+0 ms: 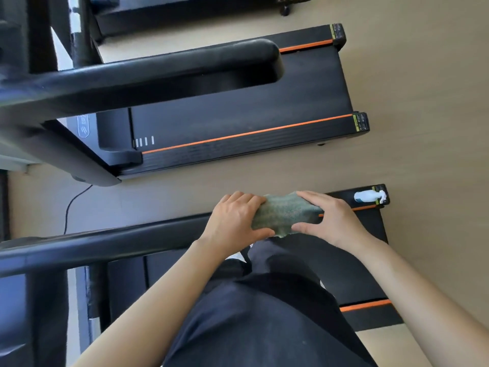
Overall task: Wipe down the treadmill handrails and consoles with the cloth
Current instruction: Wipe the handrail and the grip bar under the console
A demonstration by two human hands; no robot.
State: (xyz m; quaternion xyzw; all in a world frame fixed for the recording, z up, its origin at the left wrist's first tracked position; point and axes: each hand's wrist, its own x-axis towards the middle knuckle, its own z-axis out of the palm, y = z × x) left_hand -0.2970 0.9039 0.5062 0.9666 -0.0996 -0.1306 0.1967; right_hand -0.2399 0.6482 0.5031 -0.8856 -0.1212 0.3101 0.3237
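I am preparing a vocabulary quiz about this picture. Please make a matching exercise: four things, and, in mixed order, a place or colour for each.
Things:
1 cloth
2 spray bottle
3 cable
4 handrail

Descriptions:
a thin, lying on the floor
b green
c white, on a corner of the treadmill deck
d thick black bar

Pairs: 1b, 2c, 3a, 4d

green cloth (284,213), black treadmill (238,123) (orange stripes)

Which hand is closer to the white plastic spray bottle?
Right. The right hand grips the green cloth nearer the white plastic spray bottle; the left hand grips its far end.
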